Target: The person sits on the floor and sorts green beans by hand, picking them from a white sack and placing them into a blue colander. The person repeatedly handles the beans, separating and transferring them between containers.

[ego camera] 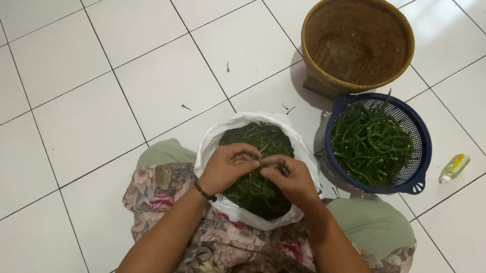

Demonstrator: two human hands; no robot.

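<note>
The person sits on the white tiled floor (64,69) with knees spread, and a white plastic bag (221,137) full of green stems and trimmings stands open between the legs, right under the hands, so anything that drops from the fingers lands inside it rather than on the tiles. Both hands meet over the mouth of that bag: the left hand (228,166), with a dark band at the wrist, has its fingers curled together and pinched on a thin green stem (262,159), and the right hand (291,177) closes on the same stem from the other side, fingertips nearly touching those of the left, a grip that suits snapping or stripping a short length. The stem itself is small and mostly hidden by the fingers, so its exact shape cannot be told. Just beside the right knee sits a blue plastic colander (417,166) holding a heap of long green beans or stalks, near enough for the right hand to reach without shifting the body. Behind it, touching or almost touching its rim, stands a round woven basket (356,39) with a yellow edge, which looks empty inside. A small yellow-green bottle (454,169) lies on its side near the colander's handle, and a few loose bits of stem (186,107) lie scattered on the tiles, well apart from the bag
</note>
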